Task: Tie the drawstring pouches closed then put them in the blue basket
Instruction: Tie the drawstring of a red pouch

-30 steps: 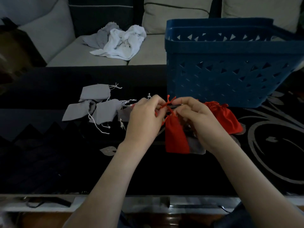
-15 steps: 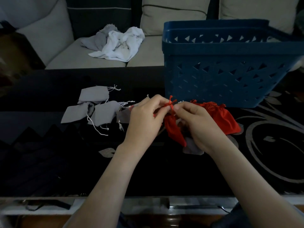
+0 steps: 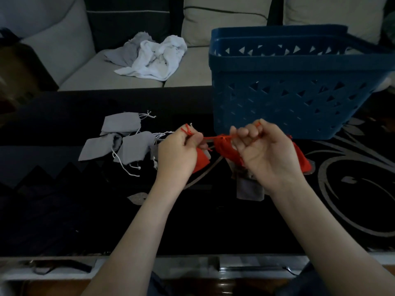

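Centre frame: left hand [image 3: 177,154], fingers curled tight round one end of red drawstring [image 3: 210,137]; just right of it, right hand [image 3: 265,154] fisted on other end. Cord stretched between fists. Between hands: red pouch [image 3: 224,148], bunched (partly hidden behind right hand). Upper right, just behind hands: blue basket [image 3: 299,99]. Left of centre: grey pouches [image 3: 119,124] on dark table [image 3: 213,221].

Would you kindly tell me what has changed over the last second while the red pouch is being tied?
The hands have drawn apart: the left hand went left and the right hand went right. Each still pinches the red drawstring, which is now stretched taut between them above the red pouch. The grey pouches, the blue basket and the other red pouch stayed put.
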{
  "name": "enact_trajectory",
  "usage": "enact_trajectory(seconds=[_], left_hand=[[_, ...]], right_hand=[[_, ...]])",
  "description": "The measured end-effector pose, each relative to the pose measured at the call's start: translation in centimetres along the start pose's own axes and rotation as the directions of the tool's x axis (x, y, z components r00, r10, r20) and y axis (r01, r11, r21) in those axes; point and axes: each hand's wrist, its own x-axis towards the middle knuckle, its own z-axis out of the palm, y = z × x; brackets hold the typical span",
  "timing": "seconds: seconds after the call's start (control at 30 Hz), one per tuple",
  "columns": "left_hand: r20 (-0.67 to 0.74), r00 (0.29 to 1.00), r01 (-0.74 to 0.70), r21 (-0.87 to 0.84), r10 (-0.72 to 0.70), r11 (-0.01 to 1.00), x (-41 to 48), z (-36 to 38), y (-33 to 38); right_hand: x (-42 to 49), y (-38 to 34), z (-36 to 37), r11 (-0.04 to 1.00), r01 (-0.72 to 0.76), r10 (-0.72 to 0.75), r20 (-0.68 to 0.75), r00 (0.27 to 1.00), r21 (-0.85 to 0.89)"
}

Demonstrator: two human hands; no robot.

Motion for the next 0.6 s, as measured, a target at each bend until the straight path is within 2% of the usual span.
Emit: enact_trajectory(seconds=[0.07,0.13,0.2,0.3,0.5,0.6], left_hand=[[0.009,0.999,0.036,0.005,-0.036,0.999,0.0,-0.2,-0.1],[0.039,0.997,0.062,-0.014,-0.061,0.998,0.0,-0.3,-0.2],[0.124,0.989,0.088,-0.045,-0.082,0.995,0.0,-0.3,-0.2],[0.218,0.971,0.129,-0.130,-0.099,0.983,0.0,-0.6,0.2],[0.284,0.958,0.158,-0.386,-0.046,0.909,-0.5,-1.1,1.4],[0.297,0.955,0.151,-0.475,-0.003,0.867,-0.7,-0.8,1.7]], right_hand=[[0.2,0.3,0.0,0.999,-0.020,0.021,0.036,0.999,-0.030],[0.3,0.3,0.0,0.981,0.029,-0.010,0.097,0.995,-0.194],[0.1,0.3,0.2,0.911,0.127,-0.052,0.195,0.979,-0.394],[-0.4,0.4,0.2,0.783,0.203,-0.029,0.292,0.956,-0.588],[-0.7,1.4,-0.1,0.486,0.226,0.007,0.263,0.965,-0.844],[-0.7,1.9,-0.3,0.427,0.215,0.034,0.253,0.967,-0.878]])
